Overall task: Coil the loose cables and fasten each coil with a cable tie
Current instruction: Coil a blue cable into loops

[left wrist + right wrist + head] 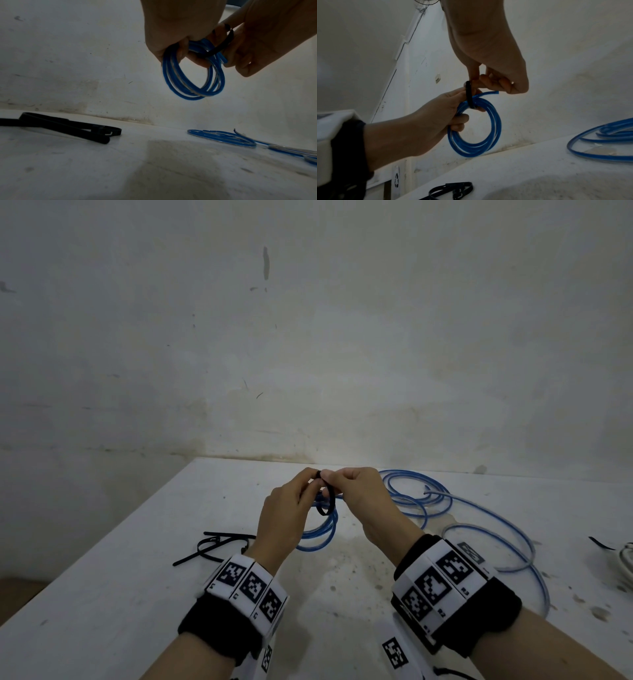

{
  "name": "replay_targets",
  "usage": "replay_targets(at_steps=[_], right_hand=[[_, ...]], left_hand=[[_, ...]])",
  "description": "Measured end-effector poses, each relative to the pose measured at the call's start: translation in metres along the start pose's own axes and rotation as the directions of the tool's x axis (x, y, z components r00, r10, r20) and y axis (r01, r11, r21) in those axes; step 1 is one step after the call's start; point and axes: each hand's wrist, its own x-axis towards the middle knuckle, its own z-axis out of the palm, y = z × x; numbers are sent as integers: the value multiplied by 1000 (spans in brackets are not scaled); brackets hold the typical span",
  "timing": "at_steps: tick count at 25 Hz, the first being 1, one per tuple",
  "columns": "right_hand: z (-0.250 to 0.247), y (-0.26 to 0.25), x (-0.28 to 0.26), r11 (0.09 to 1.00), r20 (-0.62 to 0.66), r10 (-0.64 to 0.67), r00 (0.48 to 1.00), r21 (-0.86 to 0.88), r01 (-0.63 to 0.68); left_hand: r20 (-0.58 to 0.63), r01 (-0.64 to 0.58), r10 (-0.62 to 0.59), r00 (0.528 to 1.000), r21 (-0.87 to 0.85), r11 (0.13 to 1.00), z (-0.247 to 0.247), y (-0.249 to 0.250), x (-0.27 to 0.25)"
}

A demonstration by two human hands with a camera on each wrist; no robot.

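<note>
A small coil of blue cable (323, 530) (193, 83) (476, 135) hangs above the white table (137, 594). My left hand (291, 508) (440, 115) grips its top, fingers curled through the loops. A black cable tie (327, 501) (221, 44) (469, 94) is looped around the coil's top strands. My right hand (356, 491) (496, 81) pinches the tie's upper end, meeting the left thumb and forefinger there. A short blue cable end (489, 93) sticks out beside the tie.
More loose blue cable (445, 508) (223, 138) (599, 138) sprawls on the table to the right. A bunch of spare black cable ties (219, 546) (65, 128) (452, 190) lies left of my hands. A stained wall (308, 337) stands behind the table.
</note>
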Motion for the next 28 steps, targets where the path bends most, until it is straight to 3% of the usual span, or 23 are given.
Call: replay_targets(at_steps=[6,8,11,15,19,22,25,28], right_hand=[[5,-1,-5,990,76,19,997,-140,-9],[8,3,-2,974,3,6,1000,-227,-5],[9,1,3,986,-52,0,999,-169,-9],[9,6,-2,972,55,23,998,-236,-9],[2,0,-5,987,-18,7,1000,-163,-10],[-7,-14,-10,992,102,25,994,-128,-11],[-13,-15,-12,989,87,-27,996,-141,39],[-15,-17,-12,957,-4,-212,977,-203,207]], left_hand=[[-122,68,-73,990,-40,997,-4,5,-1],[-85,46,-52,995,-68,997,-3,5,-2],[-35,7,-11,999,-137,991,0,7,-5],[-102,42,-60,993,-170,985,-7,6,-3],[20,15,-12,1000,-173,985,-6,11,-7],[42,30,-21,999,-245,969,-9,19,-8],[92,13,10,996,-246,969,-10,26,-10],[119,-10,37,992,-216,976,-5,32,-14]])
